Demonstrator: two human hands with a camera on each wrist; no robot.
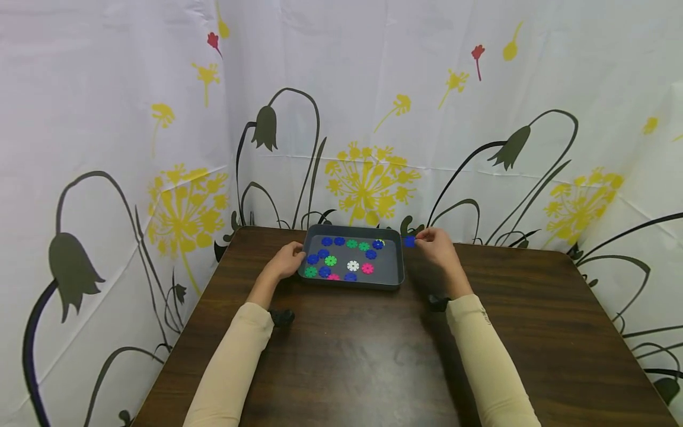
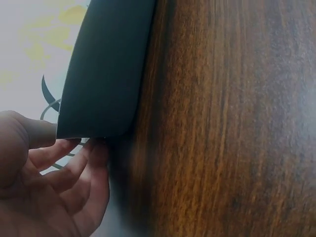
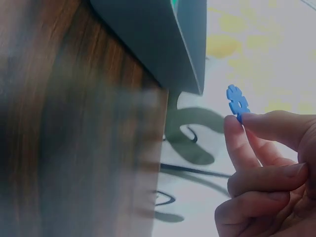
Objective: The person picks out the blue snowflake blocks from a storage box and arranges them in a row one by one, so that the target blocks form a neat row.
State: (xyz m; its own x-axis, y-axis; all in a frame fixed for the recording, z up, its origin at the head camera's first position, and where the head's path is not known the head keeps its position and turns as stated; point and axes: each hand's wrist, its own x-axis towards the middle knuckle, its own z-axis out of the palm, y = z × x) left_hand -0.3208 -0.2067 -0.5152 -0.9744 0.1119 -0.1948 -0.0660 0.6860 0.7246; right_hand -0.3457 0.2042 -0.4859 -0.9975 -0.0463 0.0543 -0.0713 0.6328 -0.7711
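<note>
A dark grey tray [image 1: 349, 286] holds several flower-shaped plastic discs in blue, green, pink and white. At its left end is my left hand [image 1: 287, 261], with the thumb at the rim and the fingers curled against the outer wall in the left wrist view. Just off the tray's right side, my right hand [image 1: 436, 244] pinches a blue flower-shaped disc [image 3: 238, 102] between thumb and index finger. That disc is held up above table height, and its lower edge is hidden by the fingertips.
The brown wooden table [image 1: 368, 356] carries the tray near its far edge. Behind it hangs a white curtain [image 1: 373, 71] with printed flowers. Inside the tray, a white disc [image 1: 353, 266] lies near a pink disc [image 1: 367, 268]; a blue disc [image 1: 378, 244] shows a yellow edge.
</note>
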